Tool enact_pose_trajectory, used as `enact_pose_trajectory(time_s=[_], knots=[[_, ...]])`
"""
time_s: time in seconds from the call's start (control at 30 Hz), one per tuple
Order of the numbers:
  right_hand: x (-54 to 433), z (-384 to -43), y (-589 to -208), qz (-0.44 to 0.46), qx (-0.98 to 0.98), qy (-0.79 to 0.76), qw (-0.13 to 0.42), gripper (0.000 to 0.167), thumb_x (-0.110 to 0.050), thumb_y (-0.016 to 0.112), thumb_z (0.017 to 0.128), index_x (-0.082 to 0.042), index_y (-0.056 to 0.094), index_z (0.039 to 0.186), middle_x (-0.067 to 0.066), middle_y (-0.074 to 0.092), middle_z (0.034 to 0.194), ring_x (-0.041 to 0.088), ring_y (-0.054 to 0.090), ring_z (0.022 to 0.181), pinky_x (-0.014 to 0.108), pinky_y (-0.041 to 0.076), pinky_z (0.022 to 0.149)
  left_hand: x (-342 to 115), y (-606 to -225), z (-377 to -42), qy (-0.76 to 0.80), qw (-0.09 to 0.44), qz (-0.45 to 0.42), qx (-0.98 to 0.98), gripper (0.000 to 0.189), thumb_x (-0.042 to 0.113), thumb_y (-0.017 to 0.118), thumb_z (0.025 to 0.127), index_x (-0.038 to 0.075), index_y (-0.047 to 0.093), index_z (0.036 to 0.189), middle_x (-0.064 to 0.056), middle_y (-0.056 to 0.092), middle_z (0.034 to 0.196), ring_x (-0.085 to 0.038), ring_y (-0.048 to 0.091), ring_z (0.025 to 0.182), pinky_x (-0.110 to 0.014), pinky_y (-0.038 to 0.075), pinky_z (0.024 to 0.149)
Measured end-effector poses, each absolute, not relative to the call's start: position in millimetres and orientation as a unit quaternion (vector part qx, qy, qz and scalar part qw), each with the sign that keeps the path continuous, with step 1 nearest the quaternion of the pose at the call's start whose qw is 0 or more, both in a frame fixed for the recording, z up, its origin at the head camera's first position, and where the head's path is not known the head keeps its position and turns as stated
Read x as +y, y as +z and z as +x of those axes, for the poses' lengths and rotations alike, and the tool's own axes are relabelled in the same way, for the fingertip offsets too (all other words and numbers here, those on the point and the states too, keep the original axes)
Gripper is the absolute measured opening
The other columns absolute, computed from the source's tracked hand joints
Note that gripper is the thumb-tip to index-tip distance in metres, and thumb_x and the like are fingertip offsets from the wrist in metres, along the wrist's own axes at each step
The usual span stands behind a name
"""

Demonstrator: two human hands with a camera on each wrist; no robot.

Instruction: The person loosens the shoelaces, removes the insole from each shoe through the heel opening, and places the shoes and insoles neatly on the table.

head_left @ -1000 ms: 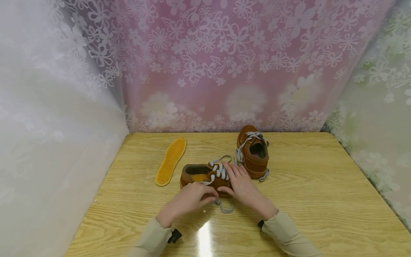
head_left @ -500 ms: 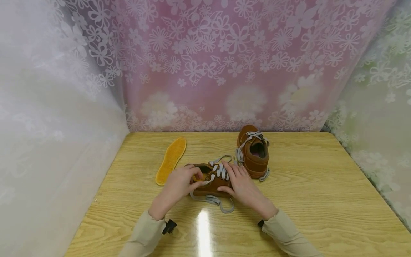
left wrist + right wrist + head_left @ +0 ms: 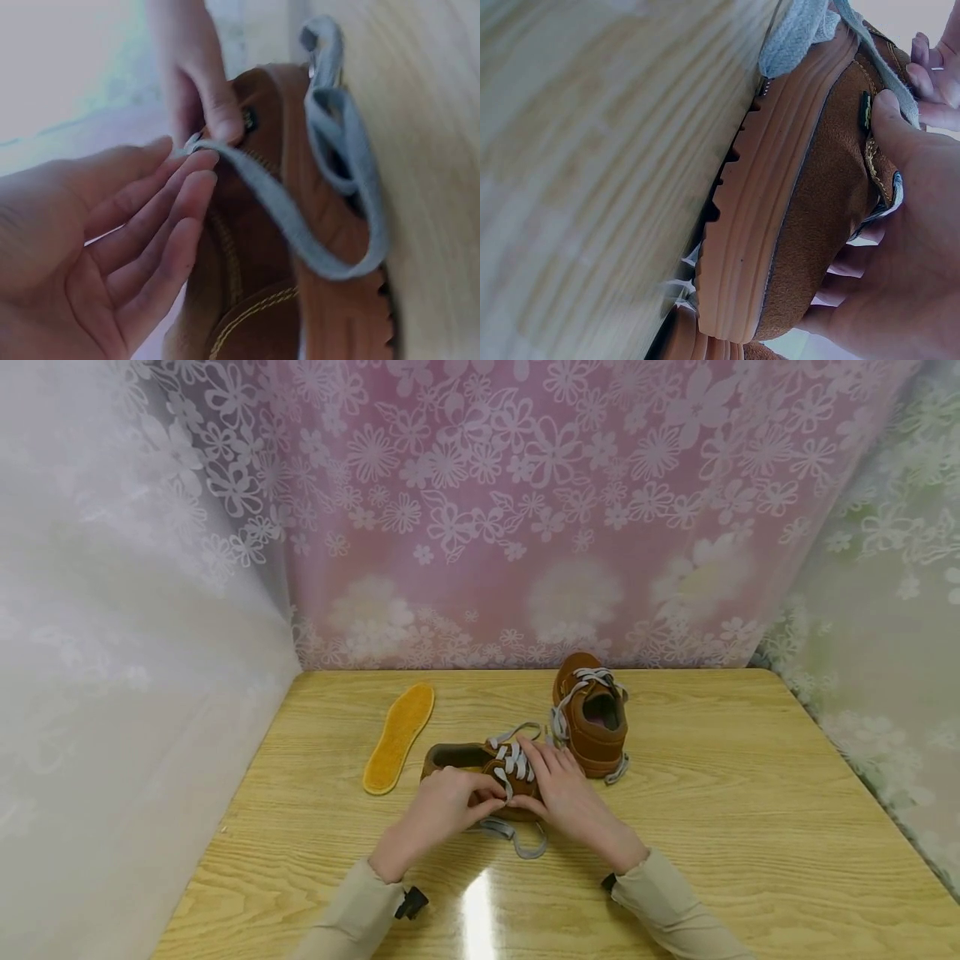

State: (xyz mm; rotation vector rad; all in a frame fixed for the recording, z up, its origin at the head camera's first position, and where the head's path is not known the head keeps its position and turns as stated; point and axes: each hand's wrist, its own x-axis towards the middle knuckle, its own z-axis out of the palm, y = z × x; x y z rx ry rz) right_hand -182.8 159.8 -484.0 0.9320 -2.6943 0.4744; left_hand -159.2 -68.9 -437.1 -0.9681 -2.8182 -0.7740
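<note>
A brown suede shoe [image 3: 817, 195] lies sole down on the table, toe to the right in the head view. My left hand [image 3: 442, 806] pinches its flat grey shoelace [image 3: 277, 202] between thumb and fingertips, close to the eyelets. From there the lace loops down past the sole. My right hand [image 3: 570, 793] grips the front of the shoe, thumb on the near side by a small dark tag [image 3: 865, 111] and fingers over the laced top. In the head view, my left hand covers part of the shoe's heel and near side.
An orange insole [image 3: 400, 739] lies flat on the wooden table [image 3: 750, 827], left of the shoe. A matching brown shoe [image 3: 600, 745] with grey laces stands close behind on the right. A pink floral curtain [image 3: 487, 527] hangs behind the table, with pale sheets at both sides.
My left hand went from beside the shoe to its opening, then back right to the eyelets, where it now pinches the shoelace. My right hand has stayed on the shoe front.
</note>
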Motion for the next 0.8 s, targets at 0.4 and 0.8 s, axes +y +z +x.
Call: enact_pose_trajectory(time_s=[0.4,0.8], knots=[[159.5,-182.6,-484.3,0.325,-0.921,0.165,0.139,0.088,-0.046,0.073,0.091,-0.003,0.034,0.156,0.021,0.054,0.138,0.039,0.053,0.128,0.060,0.040,0.108,-89.5,-412.3,-176.0,-0.264,0.035,-0.307,-0.914,0.013,0.020,0.068,0.099,0.012,0.078,0.098,0.001,0.075,0.087,-0.004,0.059,0.063,-0.021,0.049,0.059],[160.2,-184.2,-486.0,0.325,-0.922,0.167,0.126,0.089,-0.048,0.070,0.092,-0.006,0.029,0.159,0.021,0.052,0.140,0.038,0.051,0.131,0.061,0.038,0.110,-99.0,-385.9,-224.9,-0.231,-0.220,-0.304,-0.898,0.043,0.023,0.043,0.111,0.002,0.057,0.075,0.004,0.034,0.061,-0.010,0.029,0.054,-0.025,0.031,0.058]])
